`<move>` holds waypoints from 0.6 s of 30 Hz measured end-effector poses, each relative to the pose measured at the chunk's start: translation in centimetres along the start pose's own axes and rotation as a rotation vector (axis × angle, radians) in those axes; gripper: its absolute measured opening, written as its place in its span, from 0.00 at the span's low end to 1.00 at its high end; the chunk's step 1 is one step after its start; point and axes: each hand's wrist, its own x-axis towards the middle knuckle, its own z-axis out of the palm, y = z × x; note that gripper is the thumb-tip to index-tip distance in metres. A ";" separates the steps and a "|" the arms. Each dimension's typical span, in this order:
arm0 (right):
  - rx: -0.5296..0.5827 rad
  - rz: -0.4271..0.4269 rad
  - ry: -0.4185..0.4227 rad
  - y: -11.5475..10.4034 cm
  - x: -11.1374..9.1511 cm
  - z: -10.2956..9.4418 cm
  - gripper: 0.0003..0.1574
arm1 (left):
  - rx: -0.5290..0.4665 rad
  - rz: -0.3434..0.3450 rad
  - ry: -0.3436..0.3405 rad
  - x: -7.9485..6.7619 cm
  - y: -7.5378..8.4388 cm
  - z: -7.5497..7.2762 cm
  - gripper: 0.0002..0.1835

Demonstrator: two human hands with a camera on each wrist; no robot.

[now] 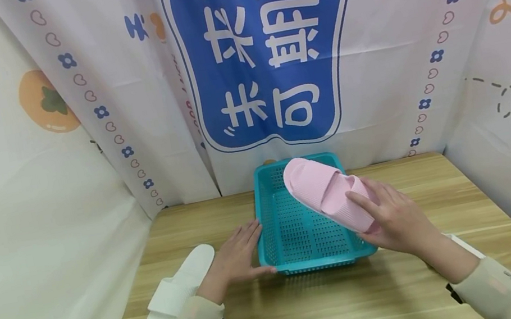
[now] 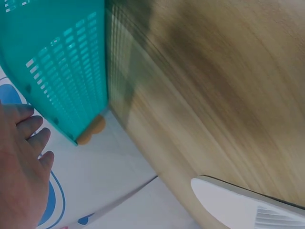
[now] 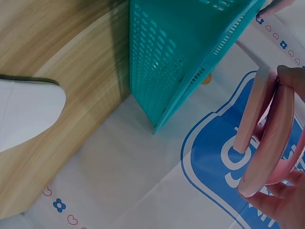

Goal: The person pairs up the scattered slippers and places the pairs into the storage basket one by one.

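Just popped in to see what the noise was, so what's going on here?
A person's right hand holds a pair of pink slippers above a teal basket. The left hand is at the basket's left rim. On the wooden table, one white slipper lies left of the basket; another white slipper lies to its right.

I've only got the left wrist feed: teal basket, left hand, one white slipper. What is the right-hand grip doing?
Observer: The right-hand grip is holding a pair of pink slippers.
Operator: Is there a second white slipper anywhere?
Observer: Yes, the right wrist view shows a second white slipper on the wooden table, right of the basket.
Operator: Anything in the basket?
Observer: In the head view I see nothing on its floor, though the pink slippers hide part of it.
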 end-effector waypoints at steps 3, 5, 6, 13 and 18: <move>-0.009 0.014 0.003 -0.1 0.2 0.1 0.58 | 0.010 -0.002 -0.013 0.0 0.0 0.0 0.59; -0.018 0.023 0.003 -0.2 0.3 0.1 0.58 | 0.017 -0.004 -0.014 0.0 0.0 0.0 0.59; -0.023 0.027 0.004 -0.2 0.4 0.1 0.58 | 0.022 -0.002 -0.011 0.0 0.0 0.1 0.58; -0.046 0.059 0.002 -0.5 1.0 0.5 0.58 | 0.063 -0.006 -0.011 -0.1 -0.2 0.5 0.59; -0.061 0.102 -0.028 -0.9 1.4 0.8 0.59 | 0.051 -0.010 -0.012 -0.1 -0.1 0.5 0.58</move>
